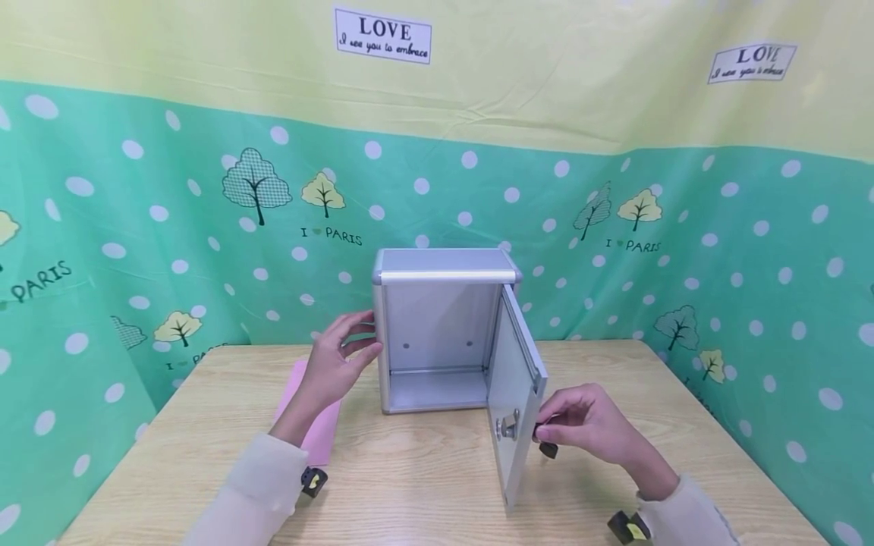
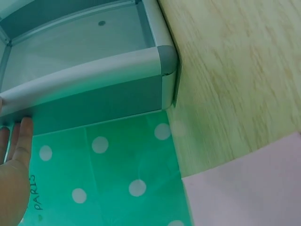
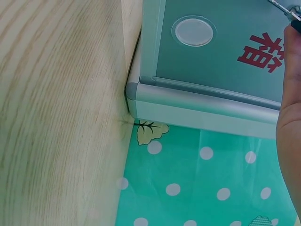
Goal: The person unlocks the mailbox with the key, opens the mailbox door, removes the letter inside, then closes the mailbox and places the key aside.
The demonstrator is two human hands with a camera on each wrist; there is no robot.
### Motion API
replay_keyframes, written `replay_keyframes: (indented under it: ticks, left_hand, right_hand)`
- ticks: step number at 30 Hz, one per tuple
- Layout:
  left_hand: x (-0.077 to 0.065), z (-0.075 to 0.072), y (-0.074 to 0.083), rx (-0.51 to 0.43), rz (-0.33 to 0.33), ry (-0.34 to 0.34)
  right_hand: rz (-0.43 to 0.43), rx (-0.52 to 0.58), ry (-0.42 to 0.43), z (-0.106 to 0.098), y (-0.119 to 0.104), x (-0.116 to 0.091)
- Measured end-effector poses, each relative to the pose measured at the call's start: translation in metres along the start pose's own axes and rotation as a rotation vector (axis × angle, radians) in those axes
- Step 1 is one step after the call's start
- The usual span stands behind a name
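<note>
A silver metal box stands upright on the table, its hinged door swung out towards me. Inside, two small round holes show in the back wall. My left hand touches the box's left side, fingers along the side and thumb by the front edge. At the door's outer face, my right hand pinches a key at the lock; a black piece hangs below the fingers. In the right wrist view the key shows only in part. The lock's cam sticks out on the door's inner face.
A pink sheet lies on the wooden table, partly under my left forearm. Behind the table hangs a green and yellow curtain with dots and trees. The door's outer face bears red lettering and a round clear disc.
</note>
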State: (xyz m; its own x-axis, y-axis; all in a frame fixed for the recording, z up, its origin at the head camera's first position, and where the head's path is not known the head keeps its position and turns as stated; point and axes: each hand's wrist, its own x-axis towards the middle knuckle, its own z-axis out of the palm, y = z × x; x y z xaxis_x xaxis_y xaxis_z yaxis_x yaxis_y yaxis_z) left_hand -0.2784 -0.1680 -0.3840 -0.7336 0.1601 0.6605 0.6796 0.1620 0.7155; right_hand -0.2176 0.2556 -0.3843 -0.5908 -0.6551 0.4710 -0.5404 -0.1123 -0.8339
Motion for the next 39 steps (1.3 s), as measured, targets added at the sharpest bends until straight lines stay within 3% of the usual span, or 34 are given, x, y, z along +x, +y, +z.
replay_keyframes:
  ticks: [10,19,30,39]
  left_hand:
    - [0.0,0.001,0.001,0.003,0.004,0.006]
    - [0.001,0.003,0.005,0.038,-0.031,0.009]
    - [0.001,0.002,0.003,0.032,-0.018,0.006]
    - [0.0,0.0,-0.002,0.024,0.019,0.0]
  right_hand:
    - [-0.001,-0.016,0.014,0.003,-0.002,0.001]
    - [-0.032,-0.03,0.021,0.01,-0.004,0.006]
    - [0.014,-0.066,0.01,0.027,-0.005,0.02]
    - [0.101,-0.062,0.023,0.042,-0.003,0.038]
